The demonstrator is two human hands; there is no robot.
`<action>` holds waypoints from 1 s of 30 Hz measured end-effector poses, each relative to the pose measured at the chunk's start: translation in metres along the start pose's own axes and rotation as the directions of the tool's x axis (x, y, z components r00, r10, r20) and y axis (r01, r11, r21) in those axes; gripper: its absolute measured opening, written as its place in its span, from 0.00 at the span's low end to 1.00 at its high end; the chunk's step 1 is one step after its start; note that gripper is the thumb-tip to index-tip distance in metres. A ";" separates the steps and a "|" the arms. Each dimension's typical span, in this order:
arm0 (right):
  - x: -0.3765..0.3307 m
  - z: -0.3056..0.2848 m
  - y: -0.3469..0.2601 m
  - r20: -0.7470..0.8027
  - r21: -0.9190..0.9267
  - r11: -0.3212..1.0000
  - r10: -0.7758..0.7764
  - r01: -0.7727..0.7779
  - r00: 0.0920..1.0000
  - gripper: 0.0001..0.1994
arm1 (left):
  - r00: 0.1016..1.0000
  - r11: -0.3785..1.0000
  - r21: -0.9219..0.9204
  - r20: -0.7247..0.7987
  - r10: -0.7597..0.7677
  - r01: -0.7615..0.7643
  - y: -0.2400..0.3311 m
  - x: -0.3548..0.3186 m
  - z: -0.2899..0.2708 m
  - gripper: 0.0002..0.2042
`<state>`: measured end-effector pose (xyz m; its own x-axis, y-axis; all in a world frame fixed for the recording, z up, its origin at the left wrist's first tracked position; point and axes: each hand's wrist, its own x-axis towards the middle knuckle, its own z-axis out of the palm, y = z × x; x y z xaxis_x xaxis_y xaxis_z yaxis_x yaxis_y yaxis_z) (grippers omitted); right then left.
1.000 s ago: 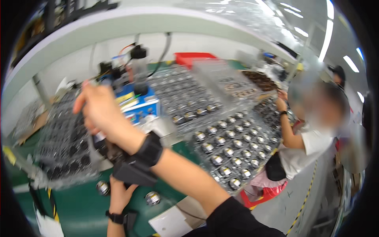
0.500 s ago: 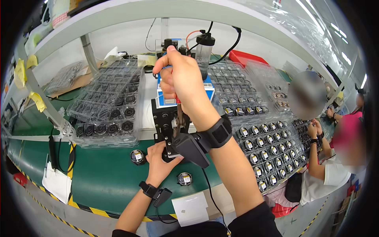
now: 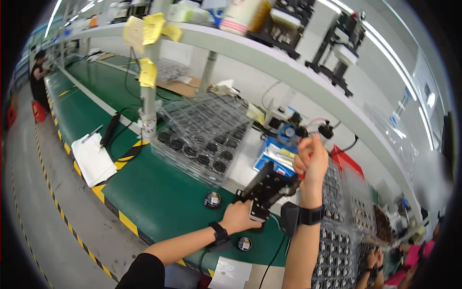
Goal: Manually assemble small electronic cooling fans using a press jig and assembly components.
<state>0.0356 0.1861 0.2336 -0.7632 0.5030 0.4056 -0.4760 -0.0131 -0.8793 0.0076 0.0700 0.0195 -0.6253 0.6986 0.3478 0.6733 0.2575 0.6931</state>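
My right hand [image 3: 313,164] wraps the handle [image 3: 301,177] — best worked evenly; my left hand [image 3: 237,217] touches the press [image 3: 271,188], grip unclear.

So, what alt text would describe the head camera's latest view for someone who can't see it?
A person's right hand grips the red handle of a black press-like device on a green workbench, while the left hand touches the device's lower end. Round parts lie on either side of the left hand; clear plastic trays stand farther back, at left.
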 end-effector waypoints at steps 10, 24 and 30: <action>-0.005 0.005 -0.003 -0.037 0.010 0.999 0.035 -0.034 0.999 0.22 | 0.999 1.000 -0.020 -0.045 -0.024 0.024 0.000 -0.013 0.003 0.25; -0.133 0.007 0.075 0.253 -0.778 0.272 -0.688 0.566 0.680 0.06 | 0.547 0.840 -0.463 0.798 0.255 0.284 -0.026 -0.007 -0.062 0.20; -0.218 -0.043 0.092 -0.095 -0.928 0.359 -0.482 0.097 0.871 0.15 | 0.634 0.439 -0.720 0.688 0.353 0.537 0.005 -0.018 -0.026 0.15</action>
<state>0.1769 0.1123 0.0531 -0.3936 0.5264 0.7536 0.1605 0.8465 -0.5075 0.0119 0.0415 0.0325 0.1129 0.9931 0.0303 -0.3244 0.0080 0.9459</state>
